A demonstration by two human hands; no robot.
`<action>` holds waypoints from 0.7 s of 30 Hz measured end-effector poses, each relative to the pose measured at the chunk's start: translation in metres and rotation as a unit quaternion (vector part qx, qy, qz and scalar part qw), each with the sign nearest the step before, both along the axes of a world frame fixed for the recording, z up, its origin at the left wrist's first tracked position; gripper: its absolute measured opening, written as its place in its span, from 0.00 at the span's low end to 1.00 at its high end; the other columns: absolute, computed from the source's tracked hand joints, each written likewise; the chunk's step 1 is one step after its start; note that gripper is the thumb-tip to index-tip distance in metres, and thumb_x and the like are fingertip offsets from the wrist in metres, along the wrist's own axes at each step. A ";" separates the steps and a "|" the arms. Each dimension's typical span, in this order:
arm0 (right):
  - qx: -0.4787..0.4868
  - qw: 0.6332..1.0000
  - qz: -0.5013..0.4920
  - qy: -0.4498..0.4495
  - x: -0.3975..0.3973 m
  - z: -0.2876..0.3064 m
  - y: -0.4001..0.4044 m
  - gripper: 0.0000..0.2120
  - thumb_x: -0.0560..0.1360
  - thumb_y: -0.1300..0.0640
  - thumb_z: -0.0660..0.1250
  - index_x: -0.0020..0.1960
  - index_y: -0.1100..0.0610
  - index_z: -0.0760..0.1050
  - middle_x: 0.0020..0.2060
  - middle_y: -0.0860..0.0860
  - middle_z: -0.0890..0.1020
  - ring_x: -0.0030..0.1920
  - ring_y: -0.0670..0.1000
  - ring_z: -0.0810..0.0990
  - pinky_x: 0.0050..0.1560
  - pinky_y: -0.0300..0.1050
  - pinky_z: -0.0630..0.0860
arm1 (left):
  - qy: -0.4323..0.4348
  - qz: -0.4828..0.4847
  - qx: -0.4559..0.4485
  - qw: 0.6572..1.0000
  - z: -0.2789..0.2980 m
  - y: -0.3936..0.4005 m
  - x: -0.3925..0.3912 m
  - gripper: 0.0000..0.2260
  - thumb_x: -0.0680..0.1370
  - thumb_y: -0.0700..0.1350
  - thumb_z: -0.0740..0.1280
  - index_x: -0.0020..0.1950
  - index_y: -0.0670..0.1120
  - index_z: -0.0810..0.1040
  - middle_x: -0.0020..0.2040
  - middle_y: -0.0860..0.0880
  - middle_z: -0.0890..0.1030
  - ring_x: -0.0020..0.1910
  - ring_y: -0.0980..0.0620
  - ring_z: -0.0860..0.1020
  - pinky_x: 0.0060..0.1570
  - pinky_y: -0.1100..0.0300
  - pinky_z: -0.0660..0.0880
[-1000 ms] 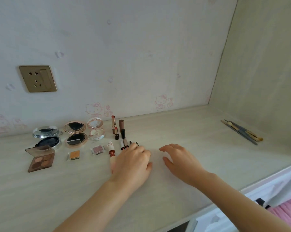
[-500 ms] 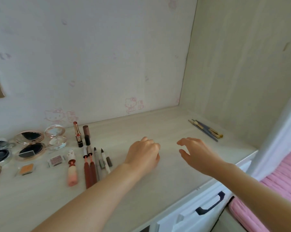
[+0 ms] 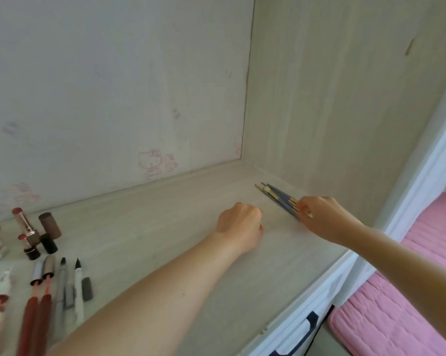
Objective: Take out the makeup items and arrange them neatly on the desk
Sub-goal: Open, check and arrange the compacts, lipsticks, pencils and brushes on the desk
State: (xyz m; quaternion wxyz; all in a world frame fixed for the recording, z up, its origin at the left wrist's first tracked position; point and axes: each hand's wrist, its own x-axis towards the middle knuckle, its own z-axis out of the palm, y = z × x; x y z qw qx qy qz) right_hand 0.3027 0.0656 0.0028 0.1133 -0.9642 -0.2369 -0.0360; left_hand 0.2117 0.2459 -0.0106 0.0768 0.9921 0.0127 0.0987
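No readable text, labels, brands or numbers, only faint pink cartoon cat prints (image 3: 152, 163) on the wall (image 3: 114, 86)

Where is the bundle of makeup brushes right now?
In the head view, the brushes lie on the desk's far right by the side panel, with the right hand touching their near ends.

My right hand (image 3: 319, 217) has gone from hovering mid-desk to the brushes (image 3: 281, 200) by the side wall, fingers now on their near ends. My left hand (image 3: 239, 224) slid right, fist curled. View swung right; the compacts left frame.
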 end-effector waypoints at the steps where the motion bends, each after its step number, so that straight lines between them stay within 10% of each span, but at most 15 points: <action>1: 0.010 1.000 -0.012 0.009 0.010 0.000 0.000 0.11 0.77 0.54 0.58 0.53 0.55 0.76 0.46 0.57 0.81 0.43 0.59 0.79 0.47 0.52 0.79 | 0.003 -0.002 0.003 1.000 0.000 -0.002 0.008 0.13 0.79 0.44 0.58 0.60 0.44 0.77 0.59 0.43 0.77 0.61 0.42 0.73 0.53 0.50 0.74; 10: 0.018 0.998 -0.060 0.019 0.088 -0.006 0.020 0.16 0.79 0.54 0.60 0.64 0.57 0.73 0.59 0.58 0.78 0.58 0.58 0.77 0.58 0.46 0.72 | 0.041 -0.033 -0.026 0.998 -0.012 -0.014 0.081 0.20 0.81 0.50 0.54 0.74 0.48 0.63 0.71 0.46 0.65 0.67 0.42 0.62 0.61 0.50 0.66; 21: 0.008 0.999 -0.028 0.014 0.108 -0.011 0.045 0.15 0.78 0.52 0.64 0.60 0.60 0.76 0.56 0.57 0.80 0.55 0.57 0.78 0.55 0.45 0.73 | -0.033 0.037 -0.035 0.998 -0.023 -0.025 0.110 0.15 0.81 0.50 0.55 0.65 0.44 0.69 0.64 0.44 0.71 0.63 0.43 0.68 0.55 0.51 0.68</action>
